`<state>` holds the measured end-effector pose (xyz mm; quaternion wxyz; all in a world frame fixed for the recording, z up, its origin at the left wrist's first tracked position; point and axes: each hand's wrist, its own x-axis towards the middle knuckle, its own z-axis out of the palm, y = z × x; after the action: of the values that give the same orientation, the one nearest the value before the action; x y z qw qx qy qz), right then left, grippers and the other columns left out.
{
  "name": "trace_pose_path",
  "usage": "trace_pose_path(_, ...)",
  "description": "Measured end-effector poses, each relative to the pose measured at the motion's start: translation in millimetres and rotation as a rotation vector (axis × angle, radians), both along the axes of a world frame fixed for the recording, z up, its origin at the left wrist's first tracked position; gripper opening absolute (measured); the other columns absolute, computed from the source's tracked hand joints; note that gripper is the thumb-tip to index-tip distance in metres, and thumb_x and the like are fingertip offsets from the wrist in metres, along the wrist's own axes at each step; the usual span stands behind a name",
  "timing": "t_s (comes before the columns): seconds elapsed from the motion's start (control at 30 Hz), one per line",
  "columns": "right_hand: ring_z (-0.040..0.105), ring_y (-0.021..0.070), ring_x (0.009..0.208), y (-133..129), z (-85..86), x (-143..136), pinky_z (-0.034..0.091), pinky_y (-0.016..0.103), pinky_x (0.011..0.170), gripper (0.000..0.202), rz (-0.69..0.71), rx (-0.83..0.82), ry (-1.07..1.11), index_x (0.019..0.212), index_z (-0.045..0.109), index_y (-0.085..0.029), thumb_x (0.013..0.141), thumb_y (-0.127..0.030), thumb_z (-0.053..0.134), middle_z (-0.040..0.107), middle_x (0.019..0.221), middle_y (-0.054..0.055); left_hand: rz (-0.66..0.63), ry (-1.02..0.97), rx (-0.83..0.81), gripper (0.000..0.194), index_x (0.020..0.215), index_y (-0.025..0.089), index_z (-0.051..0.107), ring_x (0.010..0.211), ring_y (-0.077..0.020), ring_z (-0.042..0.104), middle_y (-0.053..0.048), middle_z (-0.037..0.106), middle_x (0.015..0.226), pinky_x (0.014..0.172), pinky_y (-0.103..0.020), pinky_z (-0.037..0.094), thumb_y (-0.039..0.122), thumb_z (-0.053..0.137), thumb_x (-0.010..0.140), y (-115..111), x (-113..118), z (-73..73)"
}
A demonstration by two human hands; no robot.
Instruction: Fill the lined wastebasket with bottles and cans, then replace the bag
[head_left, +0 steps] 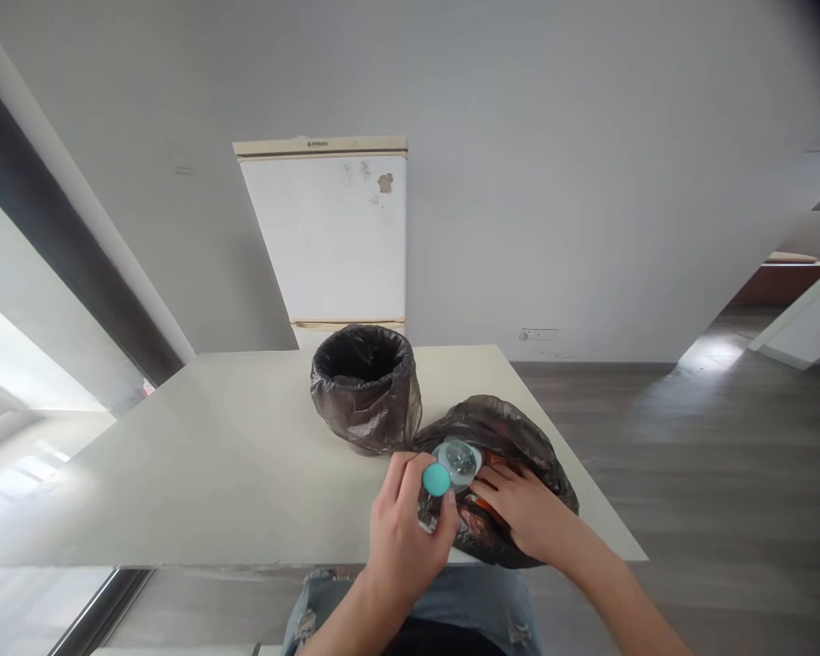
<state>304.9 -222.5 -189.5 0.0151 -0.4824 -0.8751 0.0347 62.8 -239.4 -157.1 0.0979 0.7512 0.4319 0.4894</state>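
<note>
My left hand point(410, 524) is closed around the neck of a clear plastic bottle point(460, 461), whose round teal cap point(436, 479) faces up toward me. The bottle lies over the mouth of a black plastic bag point(492, 415) spread on the table. Reaching into this bag from the right is my right hand point(523, 510), its fingers stretched out over orange and red wrappers point(476, 523). Those fingertips are close beside the bottle; whether they touch it I cannot tell. Part of the bag's contents is hidden under my hands.
A bin lined with a black bag point(369, 401) stands behind my left hand on the pale table point(198, 474). Beyond the table is a white fridge point(334, 237) against the grey wall. The table's right edge drops to a grey wood floor point(629, 446).
</note>
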Motion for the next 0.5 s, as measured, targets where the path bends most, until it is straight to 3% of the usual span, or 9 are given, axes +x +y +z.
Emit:
trace_pose_path(0.13,0.060,0.0338,0.130,4,-1.2,3,0.049,0.052,0.105,0.060,-0.016,0.000,-0.002,0.139,0.061,-0.023,0.086,0.001,0.047,0.064,0.142,0.014,0.065,-0.219,0.248,0.033,0.128,0.019,0.056,0.110,-0.0279,0.064,-0.016,0.059,0.118,0.093,-0.044,0.057,0.023,0.055,0.096,-24,-25,21.9)
trace_pose_path(0.23,0.065,0.0317,0.123,3,4.3,5,0.053,0.048,0.101,0.063,-0.066,-0.011,0.041,0.140,0.060,-0.023,0.084,0.002,0.046,0.064,0.143,0.012,0.176,-0.474,0.343,0.031,0.130,0.022,0.053,0.119,-0.0310,0.066,-0.015,0.063,0.125,0.100,-0.053,0.056,0.033,0.049,0.101,-26,-46,40.3)
trace_pose_path(0.3,0.065,0.0297,0.124,1,11.0,6,0.054,0.045,0.101,0.065,-0.103,0.013,0.115,0.146,0.056,-0.026,0.087,-0.001,0.046,0.062,0.146,0.010,0.268,-0.559,0.403,0.029,0.128,0.023,0.051,0.106,-0.0281,0.072,-0.010,0.070,0.115,0.092,-0.052,0.060,0.038,0.047,0.103,-17,-64,51.4)
trace_pose_path(0.4,0.061,0.0270,0.130,-5,22.7,5,0.055,0.039,0.101,0.065,-0.184,0.106,0.217,0.151,0.051,-0.028,0.090,-0.007,0.049,0.059,0.150,0.007,0.472,-0.504,0.513,0.032,0.125,0.020,0.055,0.083,-0.0237,0.074,-0.006,0.073,0.096,0.081,-0.046,0.061,0.041,0.053,0.101,7,-98,57.1)
trace_pose_path(0.5,0.059,0.0297,0.124,-10,34.0,-2,0.054,0.042,0.096,0.057,-0.238,0.254,0.194,0.142,0.058,-0.027,0.087,-0.013,0.061,0.062,0.137,0.010,0.719,-0.379,0.449,0.037,0.128,0.016,0.060,0.093,-0.0245,0.074,-0.008,0.075,0.099,0.095,-0.047,0.057,0.040,0.058,0.100,35,-137,46.9)
